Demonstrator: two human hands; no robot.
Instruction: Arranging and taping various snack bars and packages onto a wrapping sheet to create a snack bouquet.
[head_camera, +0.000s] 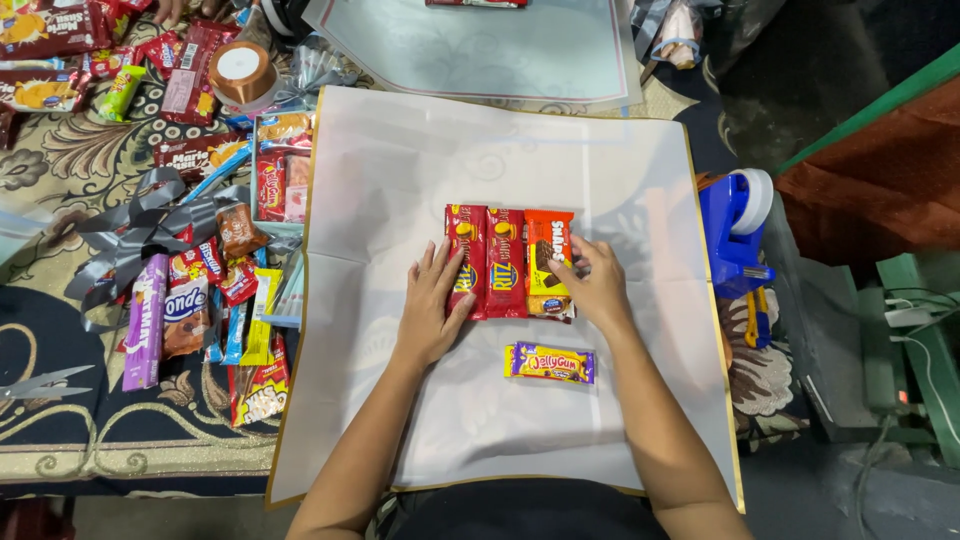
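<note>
While the left hand lies flat and open on the two red cracker packs, the right hand pinches the edge of the orange snack pack beside them. All three sit side by side mid-sheet on the white wrapping paper, with a purple candy pack lying loose just below.

The left hand covers the lower part of one red packet, the right hand hides the orange packet's lower right corner, and the top edge cuts off the far packets.
</note>
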